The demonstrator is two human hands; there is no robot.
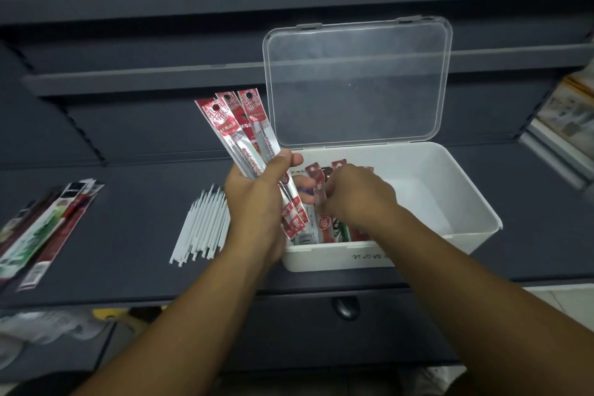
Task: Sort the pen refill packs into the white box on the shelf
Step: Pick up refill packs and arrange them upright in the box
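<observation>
A white box [456,183] stands on the dark shelf, its clear lid [356,80] hinged up behind it. Several red pen refill packs [324,228] lie in the box's left part. My left hand [257,196] is at the box's left edge, shut on a fanned bunch of red refill packs [238,125] that point up and to the left. Inside the box, my right hand [356,196] pinches one red pack [316,180] among those lying there.
A row of white refill tubes [201,225] lies on the shelf left of the box. More packs in mixed colours [48,225] lie at the far left. Stacked printed items [565,119] sit at the right edge. Shelf boards rise behind the box.
</observation>
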